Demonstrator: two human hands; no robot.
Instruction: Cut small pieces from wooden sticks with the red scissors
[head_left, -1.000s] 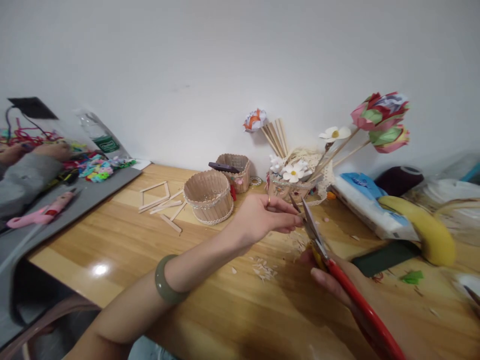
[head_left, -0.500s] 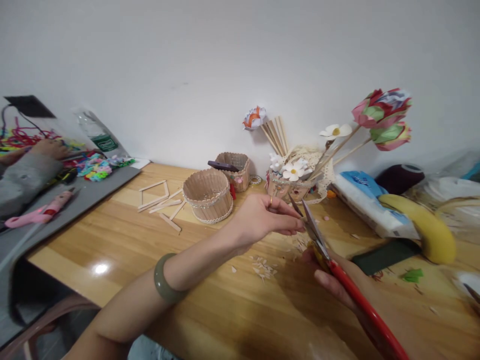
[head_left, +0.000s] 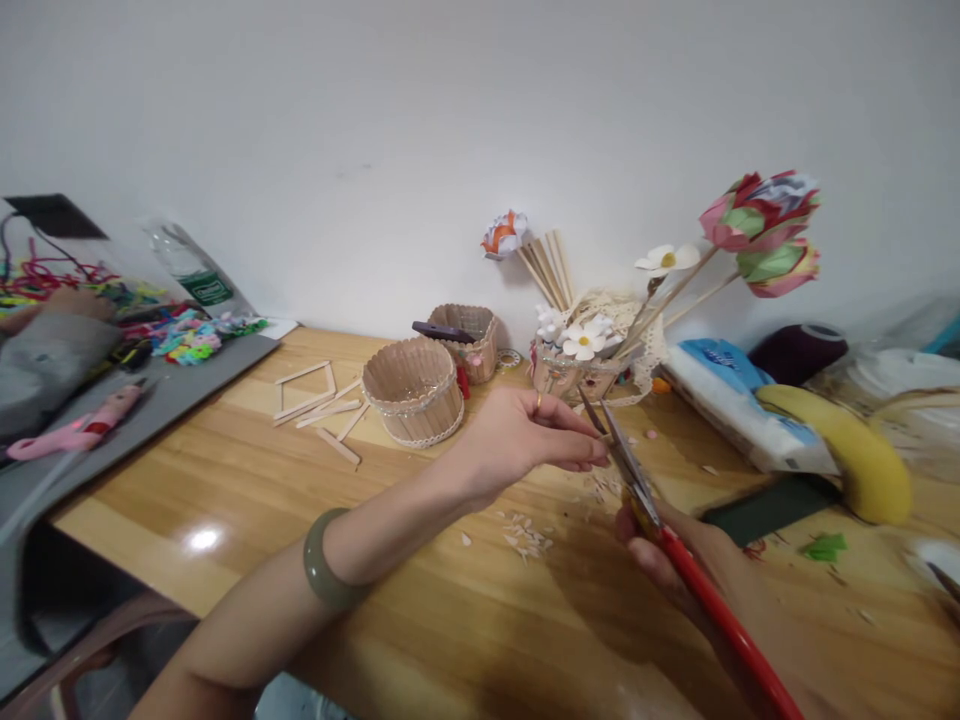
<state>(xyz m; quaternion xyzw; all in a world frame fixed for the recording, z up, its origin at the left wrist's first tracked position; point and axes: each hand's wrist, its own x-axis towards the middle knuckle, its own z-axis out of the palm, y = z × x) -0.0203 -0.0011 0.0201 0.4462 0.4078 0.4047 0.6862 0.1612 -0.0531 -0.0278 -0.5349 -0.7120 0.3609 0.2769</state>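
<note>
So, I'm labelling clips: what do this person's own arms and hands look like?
Both forearms look bare where they show. A smooth grey-green bangle circles the left one; a thin gold-coloured ring sits on the left hand. Nothing worn shows on the right hand, which is partly hidden.

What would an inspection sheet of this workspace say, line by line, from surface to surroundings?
Surface: wooden table, with pale scraps scattered on it.
Job's things: red-handled scissors, blades parted.
Clutter: wooden sticks, round basket, tissue pack, yellow banana-shaped item.
Left hand: fingertips close to the blades; anything pinched is too small to tell.
Right hand: holds the scissors.
Cables: dark cord by a black panel, far left.
Surroundings: pale wall behind; another person's hand and grey sleeve at left.
</note>
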